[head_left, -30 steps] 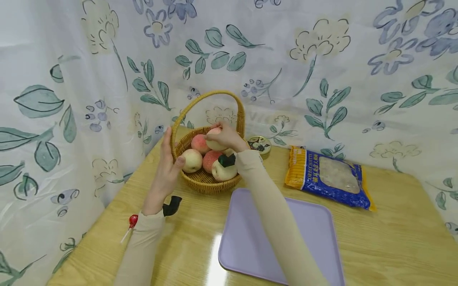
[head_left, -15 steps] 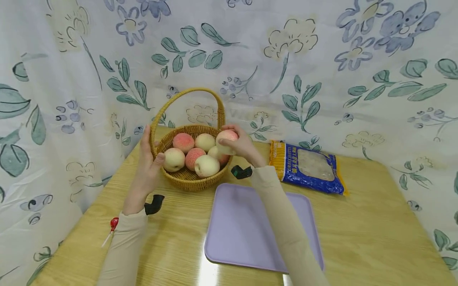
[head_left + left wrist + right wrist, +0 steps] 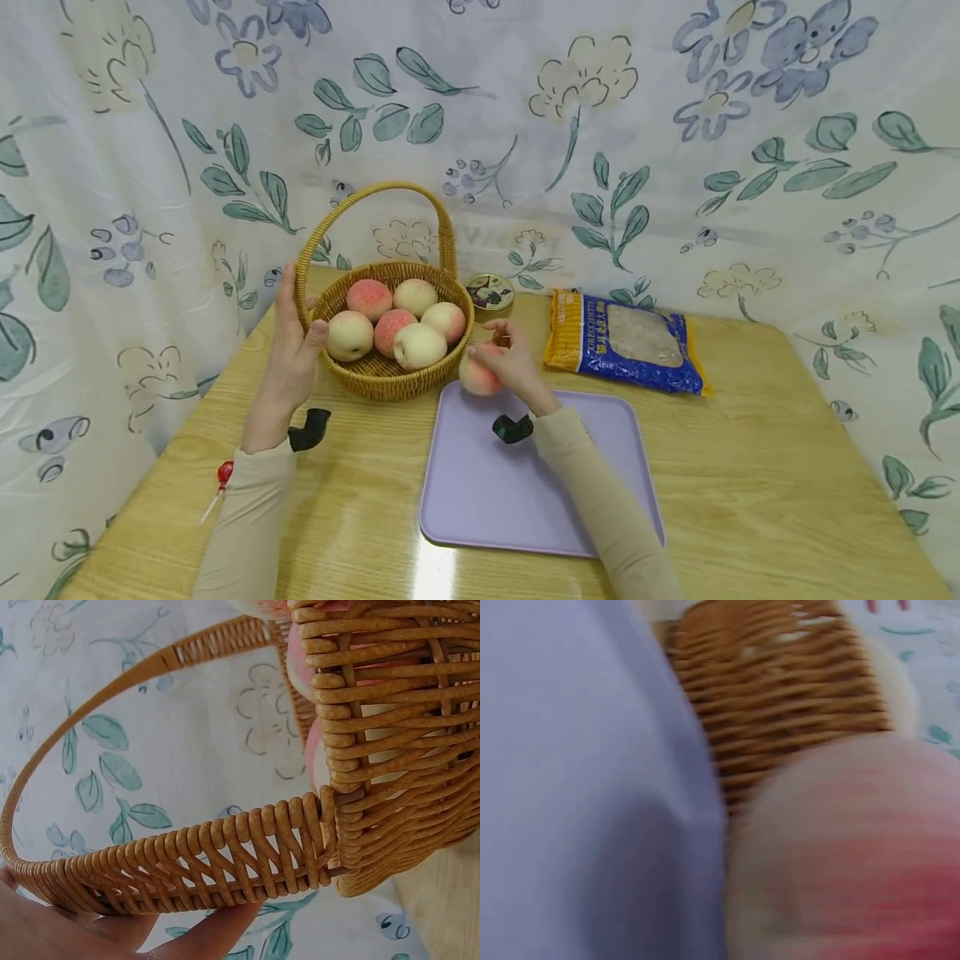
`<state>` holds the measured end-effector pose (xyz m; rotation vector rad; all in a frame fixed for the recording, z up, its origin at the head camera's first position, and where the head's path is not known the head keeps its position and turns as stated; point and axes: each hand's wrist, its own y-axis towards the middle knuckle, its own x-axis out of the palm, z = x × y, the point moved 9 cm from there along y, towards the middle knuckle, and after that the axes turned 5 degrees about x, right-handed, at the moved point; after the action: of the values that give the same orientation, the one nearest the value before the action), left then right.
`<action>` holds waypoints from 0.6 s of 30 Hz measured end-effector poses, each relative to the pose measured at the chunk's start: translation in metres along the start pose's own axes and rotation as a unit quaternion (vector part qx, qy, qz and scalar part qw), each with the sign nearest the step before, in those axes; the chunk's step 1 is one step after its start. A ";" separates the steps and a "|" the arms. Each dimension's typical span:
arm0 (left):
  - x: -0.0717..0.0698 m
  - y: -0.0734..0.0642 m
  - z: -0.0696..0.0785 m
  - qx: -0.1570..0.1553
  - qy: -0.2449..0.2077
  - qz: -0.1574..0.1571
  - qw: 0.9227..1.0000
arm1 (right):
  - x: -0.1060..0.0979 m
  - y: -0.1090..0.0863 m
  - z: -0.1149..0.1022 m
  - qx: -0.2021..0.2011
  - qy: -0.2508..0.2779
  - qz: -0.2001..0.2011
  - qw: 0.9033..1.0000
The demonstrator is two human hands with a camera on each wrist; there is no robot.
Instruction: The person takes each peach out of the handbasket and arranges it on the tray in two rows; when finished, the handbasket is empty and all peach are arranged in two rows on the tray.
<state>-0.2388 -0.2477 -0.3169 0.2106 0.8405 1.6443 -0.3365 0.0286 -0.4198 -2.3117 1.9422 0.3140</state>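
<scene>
My right hand (image 3: 519, 372) grips a pale pink peach (image 3: 478, 379) above the far left corner of a lilac tray (image 3: 517, 500). The same peach fills the lower right of the right wrist view, beside the tray's edge (image 3: 705, 817). My left hand (image 3: 285, 375) rests with fairly straight fingers against the left side of the handle of a wicker basket (image 3: 393, 385); its fingers (image 3: 202, 934) touch the handle's outer side. Several peaches, cream (image 3: 420, 346) and pink (image 3: 369, 298), lie in the basket.
A round tin (image 3: 491, 293) stands behind the basket's right side. Farther right lies a blue and yellow pasta bag (image 3: 637, 342). A red lollipop (image 3: 223, 475) is by the left forearm. A floral curtain (image 3: 525, 108) hangs behind the wooden table (image 3: 765, 467).
My right hand has lifted the peach out of the basket and carried it right and toward me, over the tray's corner. The left hand stays at the handle; the head view has shifted right.
</scene>
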 end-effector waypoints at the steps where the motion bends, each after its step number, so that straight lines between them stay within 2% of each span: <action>1: 0.000 0.000 0.000 0.000 -0.001 0.000 1.000 | 0.004 -0.001 0.005 -0.002 0.003 0.002 1.000; 3: -0.001 -0.001 0.000 0.000 -0.002 0.001 1.000 | 0.013 -0.004 0.012 -0.008 0.001 -0.002 1.000; 7: -0.003 -0.002 0.000 -0.003 0.000 0.004 1.000 | 0.032 -0.011 0.017 -0.035 -0.055 -0.030 0.997; 9: -0.003 -0.002 0.000 -0.002 0.002 0.004 1.000 | 0.037 -0.013 0.017 -0.039 -0.073 -0.029 0.996; 14: -0.001 -0.002 0.001 0.004 0.006 0.000 1.000 | 0.032 -0.012 0.021 -0.012 -0.070 -0.002 0.998; 18: -0.002 0.000 0.002 0.012 0.009 0.001 1.000 | 0.028 -0.010 0.022 0.000 -0.063 -0.004 0.998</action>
<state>-0.2372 -0.2481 -0.3146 0.2132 0.8738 1.6414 -0.3242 0.0079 -0.4478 -2.2402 1.8724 0.4478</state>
